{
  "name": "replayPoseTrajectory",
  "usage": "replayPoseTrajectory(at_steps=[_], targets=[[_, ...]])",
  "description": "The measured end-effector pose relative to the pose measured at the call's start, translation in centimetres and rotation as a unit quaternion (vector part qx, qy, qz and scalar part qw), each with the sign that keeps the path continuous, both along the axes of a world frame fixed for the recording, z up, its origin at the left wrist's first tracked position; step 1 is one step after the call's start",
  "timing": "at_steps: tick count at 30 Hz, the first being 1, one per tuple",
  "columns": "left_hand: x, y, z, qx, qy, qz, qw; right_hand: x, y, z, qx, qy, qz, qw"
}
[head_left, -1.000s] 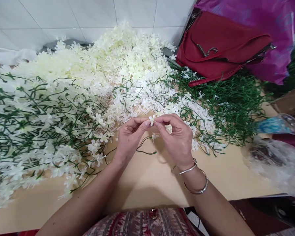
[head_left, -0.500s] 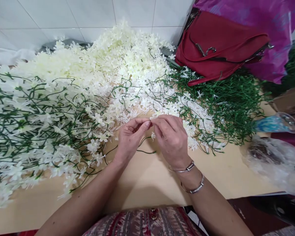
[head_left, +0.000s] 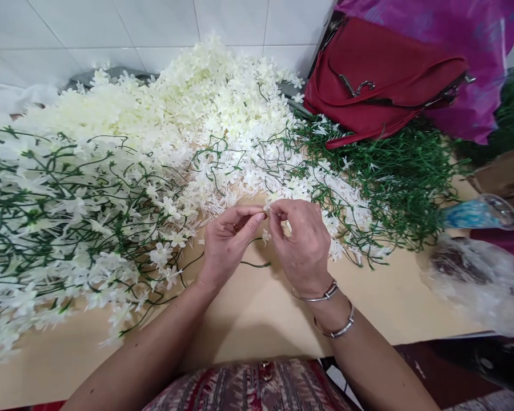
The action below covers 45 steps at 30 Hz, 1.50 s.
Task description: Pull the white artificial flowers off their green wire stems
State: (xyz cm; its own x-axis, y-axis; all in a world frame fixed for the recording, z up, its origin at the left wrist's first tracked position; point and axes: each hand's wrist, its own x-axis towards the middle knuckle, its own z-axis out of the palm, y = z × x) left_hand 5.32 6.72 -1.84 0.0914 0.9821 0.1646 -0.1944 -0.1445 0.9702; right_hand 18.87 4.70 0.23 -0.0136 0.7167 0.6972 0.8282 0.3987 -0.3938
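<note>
My left hand (head_left: 228, 242) is closed in a pinch, thumb against forefinger. Facing it, my right hand (head_left: 304, 242) is closed too, its fingertips gripping a thin white flower piece (head_left: 272, 210) close to the left fingertips. What the left fingers pinch is mostly covered; it looks like the tip of a thin stem. A green artificial stem (head_left: 257, 264) and a small white blossom (head_left: 266, 236) show in the gap between my hands. Behind them lies a heap of loose white artificial blossoms (head_left: 223, 108).
Finished-looking white flower sprays (head_left: 77, 211) with green stems cover the left of the table (head_left: 248, 319). On the right are green stems (head_left: 406, 182), a red handbag (head_left: 385, 74), a purple bag (head_left: 475, 51), a blue patterned cup (head_left: 475, 214) and a clear plastic bag (head_left: 488, 285).
My right fingers have drawn slightly away from the left fingertips and curled more, showing the thin white piece between them. My left hand stays nearly in place.
</note>
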Motion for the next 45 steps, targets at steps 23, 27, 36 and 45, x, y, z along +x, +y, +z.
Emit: replayPoseTrajectory(at_steps=[23,27,36,45], targets=[[-1.0,0.2,0.0,0.125,0.135,-0.005,0.983,1.4,0.6,0.2,-0.139,0.249,0.095,0.954],[-1.2,0.2,0.2,0.156,0.155,-0.014,0.975,2.4,1.0,0.4,-0.154,0.213,0.134,0.956],[-1.1,0.2,0.1,0.183,0.132,0.025,0.974,1.9,1.0,0.1,-0.132,0.243,0.156,0.948],[-1.2,0.0,0.1,0.148,0.110,0.003,0.983,1.8,0.8,-0.8,-0.151,0.288,0.169,0.930]])
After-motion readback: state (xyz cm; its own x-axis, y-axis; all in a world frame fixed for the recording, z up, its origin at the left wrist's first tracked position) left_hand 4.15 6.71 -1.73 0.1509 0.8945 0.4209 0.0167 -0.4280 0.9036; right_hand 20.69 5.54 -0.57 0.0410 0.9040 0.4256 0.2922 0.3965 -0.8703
